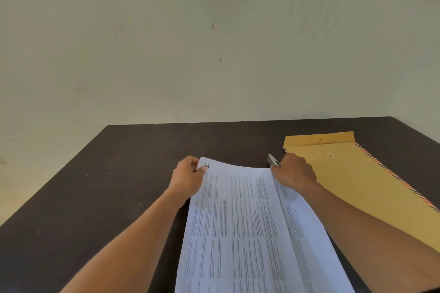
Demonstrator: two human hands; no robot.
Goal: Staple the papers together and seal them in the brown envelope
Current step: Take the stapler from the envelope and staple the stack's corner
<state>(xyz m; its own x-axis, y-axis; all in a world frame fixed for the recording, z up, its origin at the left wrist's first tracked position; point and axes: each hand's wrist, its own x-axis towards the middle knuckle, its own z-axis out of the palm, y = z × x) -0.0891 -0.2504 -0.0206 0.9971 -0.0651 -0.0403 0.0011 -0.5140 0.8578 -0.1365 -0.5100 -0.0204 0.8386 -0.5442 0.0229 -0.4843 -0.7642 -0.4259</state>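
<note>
1. Nearest the person, the papers (247,228) lie lengthwise on the dark table (100,188), running from the near edge toward the far wall. They are white sheets covered in columns of small print. A second sheet shows along the right side, under the top one.
2. Both bare forearms reach forward on either side of the stack.
3. The left hand (189,177) is closed on the far left corner of the papers, thumb on top and fingers curled beneath, so that corner is lifted off the table.
4. The right hand (294,170) is curled down at the far right corner of the sheets. Its fingertips are hidden, so I cannot tell whether it pinches the paper or only presses on it.
5. Just beyond the right hand, a small metal stapler (273,160) pokes out, touching or nearly touching the knuckles.
6. To the right, the brown envelope (352,176) lies flat on the table, its flap open at the far end and a striped border along its right edge.
7. Farthest off is a plain pale wall (214,43).
</note>
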